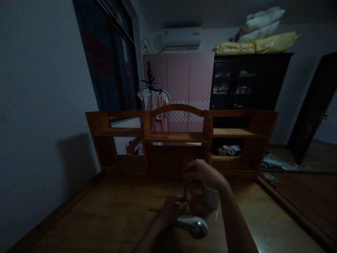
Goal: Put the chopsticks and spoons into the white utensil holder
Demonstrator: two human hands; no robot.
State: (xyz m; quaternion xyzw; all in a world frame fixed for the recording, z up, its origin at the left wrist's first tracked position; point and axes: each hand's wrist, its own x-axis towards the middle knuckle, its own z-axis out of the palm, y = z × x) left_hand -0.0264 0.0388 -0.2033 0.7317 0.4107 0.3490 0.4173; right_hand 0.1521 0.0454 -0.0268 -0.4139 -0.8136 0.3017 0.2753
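Upright above the desk stand slim reddish-brown chopsticks [185,187], held between both hands; how many there are I cannot tell. My right hand [201,171] pinches them near the top. Lower down, my left hand [171,210] has its fingers closed around the bottom end. A shiny metal spoon [198,227] lies on the desk just right of my left hand, its handle partly hidden by that hand. Behind the left hand a thin stick [154,210] lies flat across the wood. Beside my right wrist is a pale round container [211,197], partly covered by the forearm.
The wooden desk [110,211] has a shelf unit [176,136] along its back edge, with a plastic bag [233,150] in its right compartment. A white wall [44,140] closes the left side. Behind are a pink wardrobe [177,77] and a dark cabinet [268,80].
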